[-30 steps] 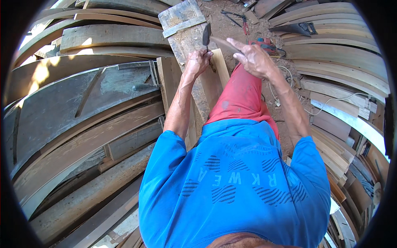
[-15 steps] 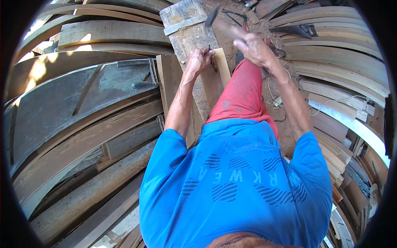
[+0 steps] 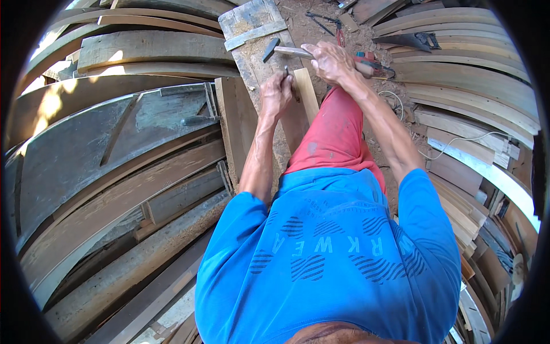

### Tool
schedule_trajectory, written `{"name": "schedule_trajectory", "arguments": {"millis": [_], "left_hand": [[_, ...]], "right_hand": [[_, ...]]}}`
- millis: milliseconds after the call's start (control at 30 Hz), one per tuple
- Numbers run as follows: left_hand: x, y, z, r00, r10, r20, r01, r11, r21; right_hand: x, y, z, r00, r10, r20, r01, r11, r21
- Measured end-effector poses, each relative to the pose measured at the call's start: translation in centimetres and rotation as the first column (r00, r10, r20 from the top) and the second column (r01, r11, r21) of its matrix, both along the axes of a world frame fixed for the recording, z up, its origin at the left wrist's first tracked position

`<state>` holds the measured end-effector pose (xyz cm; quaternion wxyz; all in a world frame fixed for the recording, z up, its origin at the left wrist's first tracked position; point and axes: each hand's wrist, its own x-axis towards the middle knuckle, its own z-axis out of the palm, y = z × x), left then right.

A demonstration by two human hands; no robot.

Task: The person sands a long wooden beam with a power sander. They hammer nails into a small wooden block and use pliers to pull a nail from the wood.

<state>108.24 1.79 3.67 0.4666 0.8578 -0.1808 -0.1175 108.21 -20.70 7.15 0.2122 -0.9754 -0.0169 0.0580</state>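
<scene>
My right hand (image 3: 333,62) is closed around the wooden handle of a hammer (image 3: 295,52). Its dark head hangs just above and left of my left hand (image 3: 276,94). In my left fist stands a chisel (image 3: 286,70), of which only the slim dark top end shows; the fingers hide the rest. Below that fist lies a wooden piece (image 3: 307,94) with a pale edge and a dark slot in its face, close beside my red-trousered leg. It rests on a worn plank bench (image 3: 252,23) with a nailed crosspiece.
Curved boards are stacked on the left (image 3: 152,49) and right. A handsaw (image 3: 409,40) lies on the right stack. A red and black power tool (image 3: 369,62) sits beyond my right hand, with a pale cord nearby. Another plank (image 3: 236,114) leans beside the bench.
The hammer, blurred by motion before, has come down and left, nearer the chisel's top. My left hand has shifted slightly lower and keeps its grip.
</scene>
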Motion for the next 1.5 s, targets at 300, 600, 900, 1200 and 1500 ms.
{"name": "schedule_trajectory", "arguments": {"millis": [300, 600, 900, 1200, 1500], "left_hand": [[-2.2, -0.2, 1.1, 0.998, 0.061, -0.023, -0.063, 0.993, -0.100], [-2.2, 0.9, 1.3, 0.986, -0.094, 0.141, 0.098, 0.995, -0.024], [-0.6, -0.4, -1.7, 0.943, 0.224, -0.245, -0.260, 0.958, -0.124], [0.1, -0.7, -3.0, 0.644, 0.036, -0.764, -0.679, 0.488, -0.549], [-0.7, 0.8, 1.3, 0.966, 0.253, 0.048, -0.249, 0.870, 0.427]], "right_hand": [[2.7, 0.3, -6.6, 0.930, 0.035, -0.365, -0.005, 0.997, 0.083], [-1.0, -1.9, -2.3, 0.977, -0.204, -0.056, 0.211, 0.925, 0.316], [-10.5, -2.8, -1.2, 0.893, -0.422, -0.156, 0.447, 0.794, 0.413], [-15.6, -4.3, -2.7, 0.771, -0.544, -0.332, 0.634, 0.603, 0.485], [-15.4, -5.1, -3.3, 0.764, -0.554, -0.332, 0.644, 0.613, 0.459]]}}
